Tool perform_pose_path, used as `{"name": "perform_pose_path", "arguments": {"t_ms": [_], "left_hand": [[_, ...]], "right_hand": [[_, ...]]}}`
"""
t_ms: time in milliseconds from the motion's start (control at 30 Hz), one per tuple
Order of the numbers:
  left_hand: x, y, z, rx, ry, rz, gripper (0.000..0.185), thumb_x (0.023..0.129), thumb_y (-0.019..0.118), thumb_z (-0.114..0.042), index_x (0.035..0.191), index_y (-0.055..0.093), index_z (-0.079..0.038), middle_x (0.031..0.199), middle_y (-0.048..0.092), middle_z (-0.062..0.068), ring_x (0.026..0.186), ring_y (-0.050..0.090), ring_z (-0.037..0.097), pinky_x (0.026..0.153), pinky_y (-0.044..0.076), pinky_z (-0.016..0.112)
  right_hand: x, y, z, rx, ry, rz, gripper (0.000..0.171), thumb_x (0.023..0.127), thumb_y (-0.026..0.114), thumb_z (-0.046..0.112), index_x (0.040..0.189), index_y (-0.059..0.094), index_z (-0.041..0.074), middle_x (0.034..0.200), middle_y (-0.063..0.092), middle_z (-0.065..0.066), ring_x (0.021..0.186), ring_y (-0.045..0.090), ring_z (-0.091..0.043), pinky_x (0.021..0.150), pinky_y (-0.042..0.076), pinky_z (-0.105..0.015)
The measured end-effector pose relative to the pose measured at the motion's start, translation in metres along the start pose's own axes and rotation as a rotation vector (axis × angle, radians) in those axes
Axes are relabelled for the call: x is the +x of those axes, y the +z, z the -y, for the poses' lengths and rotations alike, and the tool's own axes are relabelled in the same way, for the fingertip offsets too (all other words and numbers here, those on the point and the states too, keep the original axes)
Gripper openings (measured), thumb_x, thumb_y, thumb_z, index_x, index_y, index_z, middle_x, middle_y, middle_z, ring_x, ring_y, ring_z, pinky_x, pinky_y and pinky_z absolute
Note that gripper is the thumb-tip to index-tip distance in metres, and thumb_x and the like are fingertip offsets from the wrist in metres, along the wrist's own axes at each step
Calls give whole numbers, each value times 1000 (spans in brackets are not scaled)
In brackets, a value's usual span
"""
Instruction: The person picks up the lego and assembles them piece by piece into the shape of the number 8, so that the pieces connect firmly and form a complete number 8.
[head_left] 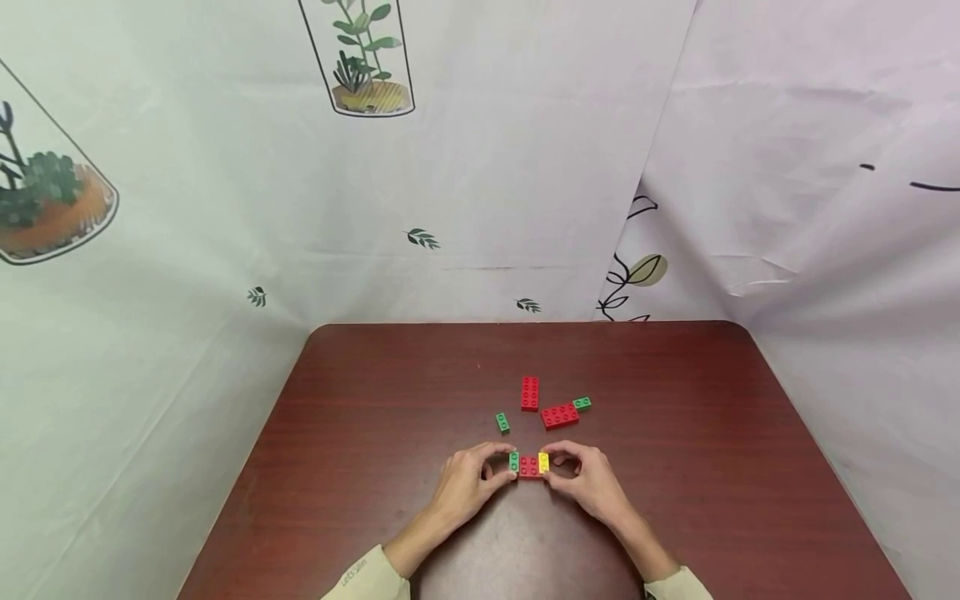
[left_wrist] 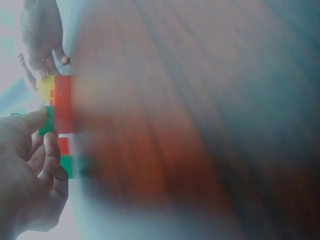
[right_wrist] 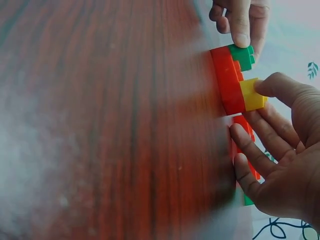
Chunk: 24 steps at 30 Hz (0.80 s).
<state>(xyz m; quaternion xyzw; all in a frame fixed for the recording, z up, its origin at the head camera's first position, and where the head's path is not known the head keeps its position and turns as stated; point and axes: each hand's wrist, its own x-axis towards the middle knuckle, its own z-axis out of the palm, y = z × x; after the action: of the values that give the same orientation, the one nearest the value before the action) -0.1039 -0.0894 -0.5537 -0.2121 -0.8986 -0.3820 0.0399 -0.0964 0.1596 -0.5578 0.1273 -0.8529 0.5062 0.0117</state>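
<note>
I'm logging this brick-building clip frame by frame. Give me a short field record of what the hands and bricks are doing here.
left hand: pinches the green brick at the left end of the assembly
right hand: pinches the yellow brick at the right end
assembly: green and yellow bricks on a red base brick, on the table
loose bricks beyond: upright red brick, angled red brick with a small green brick touching its right end, lone green brick
backdrop: plant-printed cloth

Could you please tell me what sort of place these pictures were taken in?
Probably a small curtained-off recording booth, not a lived-in room: a dark wooden table is closed in by plant-printed cloth sheets, and only a few toy building bricks lie on it.
</note>
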Motion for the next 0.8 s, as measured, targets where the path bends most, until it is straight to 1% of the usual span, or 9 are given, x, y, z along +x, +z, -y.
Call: {"name": "perform_pose_path", "arguments": {"t_ms": [100,167,333,467,567,667,733,800], "left_hand": [[0,0,0,-2,-7,10,33,91,86,-32,121,78,-22,85,67,-13,61,52,-7,57,41,21],[1,0,0,-9,-8,18,33,91,86,-31,121,78,-22,85,66,-14,61,53,-7,58,42,21],[2,-2,2,-38,-2,38,34,90,88,-29,121,78,-21,84,67,-13,62,55,-6,60,44,21],[3,-4,3,-55,2,57,35,89,88,-28,122,77,-20,84,67,-12,63,56,-6,62,45,22],[4,-5,6,-73,7,72,36,90,88,-27,123,77,-19,88,70,-10,63,57,-4,61,45,21],[6,-8,9,-97,13,79,36,90,88,-26,123,77,-17,94,73,-6,62,58,-1,58,45,21],[8,-11,11,-105,11,81,36,91,87,-26,123,76,-17,90,74,-6,59,58,0,57,45,21],[11,-15,13,-107,8,83,36,91,86,-27,124,76,-17,82,72,-7,57,58,1,58,45,22]], "right_hand": [[-1,0,0,-3,3,-3,33,81,89,1,110,79,13,92,74,4,85,67,-16,71,50,-29],[-1,-1,0,16,9,3,33,82,89,1,111,79,13,93,74,3,85,68,-16,72,52,-29],[-1,-1,1,84,19,24,31,86,87,1,115,78,7,94,76,-3,82,69,-15,72,56,-27],[-1,-1,1,105,31,27,31,87,86,1,116,77,6,94,76,-5,79,68,-13,71,55,-26],[-2,0,1,110,34,25,31,87,86,1,117,77,5,93,76,-4,79,68,-13,70,55,-26],[-3,1,0,110,47,28,31,88,85,1,117,77,6,94,76,-4,79,68,-12,70,55,-26],[-4,1,-1,117,55,30,31,88,85,2,118,77,6,94,76,-4,79,68,-12,71,56,-26],[-4,2,-1,121,68,34,31,89,85,3,119,77,7,94,76,-4,80,69,-12,71,56,-26]]}}
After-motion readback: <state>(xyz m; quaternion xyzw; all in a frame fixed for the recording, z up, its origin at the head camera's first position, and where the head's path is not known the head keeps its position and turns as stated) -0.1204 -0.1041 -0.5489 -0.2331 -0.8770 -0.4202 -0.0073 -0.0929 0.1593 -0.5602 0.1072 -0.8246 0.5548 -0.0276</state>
